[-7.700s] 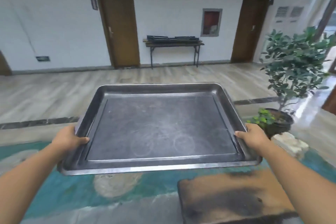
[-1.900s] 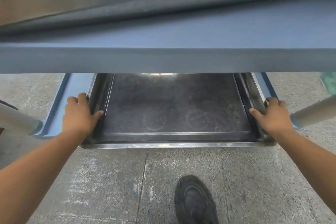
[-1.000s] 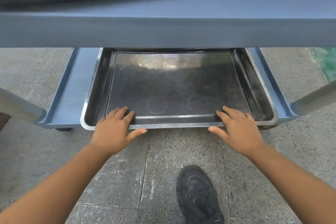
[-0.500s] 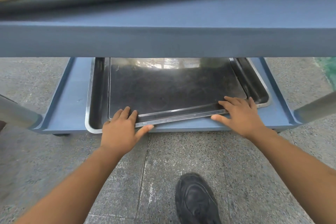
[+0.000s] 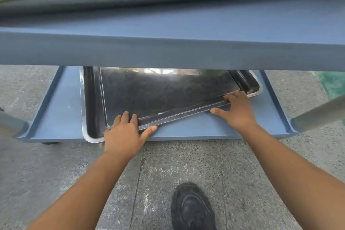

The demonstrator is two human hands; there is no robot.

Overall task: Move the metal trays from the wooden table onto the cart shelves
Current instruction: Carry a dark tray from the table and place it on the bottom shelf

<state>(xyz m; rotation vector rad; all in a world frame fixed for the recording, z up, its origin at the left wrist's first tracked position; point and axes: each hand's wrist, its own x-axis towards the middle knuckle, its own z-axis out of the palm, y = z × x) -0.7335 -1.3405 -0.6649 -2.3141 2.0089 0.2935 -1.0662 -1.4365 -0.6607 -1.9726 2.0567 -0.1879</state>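
A dark metal tray [image 5: 164, 91] lies on the blue lower shelf [image 5: 61, 110] of the cart, turned askew so its near right corner sits farther in than its near left corner. My left hand [image 5: 125, 134] presses flat on the tray's near rim at the left, fingers straight, thumb spread out. My right hand [image 5: 237, 110] presses on the near rim at the right, fingers straight on the lip. The far part of the tray is hidden under the upper shelf [image 5: 168, 52].
The blue upper shelf spans the whole view above the hands. Grey cart posts stand at the left [image 5: 11, 127] and right [image 5: 317, 114]. My black shoe [image 5: 192, 209] is on the speckled concrete floor below. A green floor patch [image 5: 334, 82] lies at the right.
The tray, carried earlier, was set on the lower shelf; both hands shifted from its sides to its near rim and pushed it in. In the last half second its right side went deeper, twisting it.
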